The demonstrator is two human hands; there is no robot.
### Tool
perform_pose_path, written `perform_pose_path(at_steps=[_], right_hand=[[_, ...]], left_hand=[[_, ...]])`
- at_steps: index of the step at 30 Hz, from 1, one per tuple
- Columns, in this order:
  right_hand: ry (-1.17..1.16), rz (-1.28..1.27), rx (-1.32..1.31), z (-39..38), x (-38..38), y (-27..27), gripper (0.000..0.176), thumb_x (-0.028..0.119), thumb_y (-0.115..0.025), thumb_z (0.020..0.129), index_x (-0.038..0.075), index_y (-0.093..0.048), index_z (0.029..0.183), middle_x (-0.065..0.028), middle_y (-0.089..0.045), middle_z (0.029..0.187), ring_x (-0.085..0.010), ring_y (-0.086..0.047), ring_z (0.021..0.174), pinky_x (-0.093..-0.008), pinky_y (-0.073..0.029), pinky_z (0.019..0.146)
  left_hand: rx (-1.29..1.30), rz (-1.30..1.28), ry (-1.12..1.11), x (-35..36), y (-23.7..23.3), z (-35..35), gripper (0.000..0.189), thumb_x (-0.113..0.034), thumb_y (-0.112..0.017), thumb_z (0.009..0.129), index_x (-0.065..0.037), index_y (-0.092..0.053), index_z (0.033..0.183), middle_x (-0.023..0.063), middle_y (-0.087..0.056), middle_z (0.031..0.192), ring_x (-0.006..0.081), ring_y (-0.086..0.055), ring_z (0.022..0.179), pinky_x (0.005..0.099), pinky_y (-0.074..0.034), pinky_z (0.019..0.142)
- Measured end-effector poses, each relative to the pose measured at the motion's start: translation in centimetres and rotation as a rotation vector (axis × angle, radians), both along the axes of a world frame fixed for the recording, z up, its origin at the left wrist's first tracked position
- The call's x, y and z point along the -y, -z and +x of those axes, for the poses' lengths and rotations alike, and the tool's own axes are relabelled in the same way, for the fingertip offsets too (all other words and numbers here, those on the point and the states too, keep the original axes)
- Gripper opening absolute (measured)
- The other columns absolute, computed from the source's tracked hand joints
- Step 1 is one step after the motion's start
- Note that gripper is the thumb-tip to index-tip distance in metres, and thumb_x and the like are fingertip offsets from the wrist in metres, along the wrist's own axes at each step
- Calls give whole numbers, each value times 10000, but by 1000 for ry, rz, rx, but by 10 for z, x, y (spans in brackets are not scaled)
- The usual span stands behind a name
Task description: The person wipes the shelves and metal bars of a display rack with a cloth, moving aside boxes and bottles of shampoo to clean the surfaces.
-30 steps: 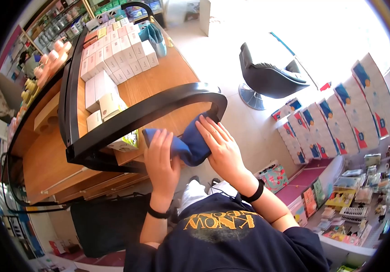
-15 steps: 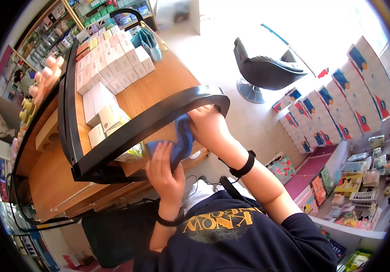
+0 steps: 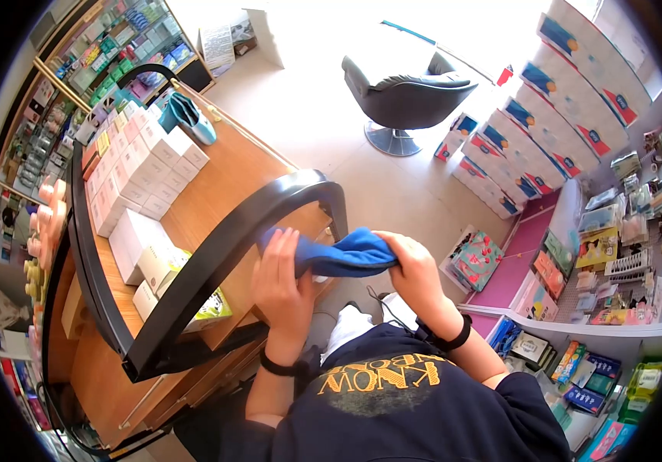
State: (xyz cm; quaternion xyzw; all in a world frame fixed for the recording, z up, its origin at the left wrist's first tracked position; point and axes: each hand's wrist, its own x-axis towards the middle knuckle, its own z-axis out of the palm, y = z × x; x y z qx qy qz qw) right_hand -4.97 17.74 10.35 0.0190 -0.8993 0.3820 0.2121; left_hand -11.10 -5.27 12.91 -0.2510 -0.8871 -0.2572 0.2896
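A crumpled blue cloth (image 3: 354, 254) stretches between my two hands, beside a curved black frame (image 3: 227, 235) on the wooden counter. My right hand (image 3: 417, 271) grips one end, its thumb and fingers closed on the fabric. The other end lies under the fingers of my left hand (image 3: 281, 281), which are closed over it near the frame; part of the cloth there is blurred. Both wrists wear black bands.
On the wooden counter (image 3: 231, 165) stand stacked white boxes (image 3: 134, 165) and a teal pouch (image 3: 188, 119). A black chair (image 3: 408, 92) is ahead. Tissue packs (image 3: 539, 127) are piled at the right, above shelves of small goods (image 3: 623, 239).
My right hand has come off the black frame and moved down and toward me, drawing the cloth out between both hands. My view has shifted right.
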Motion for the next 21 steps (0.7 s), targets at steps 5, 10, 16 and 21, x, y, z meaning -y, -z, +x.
perform_pose_path(at_steps=[5, 10, 16, 21], right_hand=[[86, -101, 4, -10, -35, -5, 476, -153, -577, 868, 17, -683, 1300, -215, -754, 1173, -415, -722, 1117, -423, -562, 983], [37, -304, -44, -61, -58, -7, 539, -169, -509, 855, 41, -664, 1327, -227, -744, 1163, -425, -724, 1118, -415, -563, 976], [-382, -446, -79, -135, -52, -40, 538, -184, -515, 872, 23, -652, 1349, -216, -741, 1214, -382, -727, 1163, -394, -551, 1015], [-836, -417, 38, -172, -36, -33, 480, -142, -560, 931, 34, -639, 1370, -168, -733, 1341, -318, -691, 1279, -398, -503, 1127]], left_hand=[[47, 82, 67, -34, -9, -7, 493, 9, -761, 814, -38, -713, 1302, 164, -750, 1274, 373, -715, 1242, 465, -546, 987], [-14, 64, -16, -47, 0, -5, 501, 11, -707, 813, -33, -716, 1312, 140, -741, 1333, 323, -709, 1274, 428, -556, 943], [-36, 42, -333, -48, 5, 13, 570, 43, -708, 801, -46, -679, 1363, 147, -728, 1369, 332, -716, 1252, 430, -546, 1006], [-46, -54, -682, -64, 12, 33, 425, 63, -746, 809, -40, -674, 1215, 135, -724, 1397, 318, -666, 1339, 483, -371, 1201]])
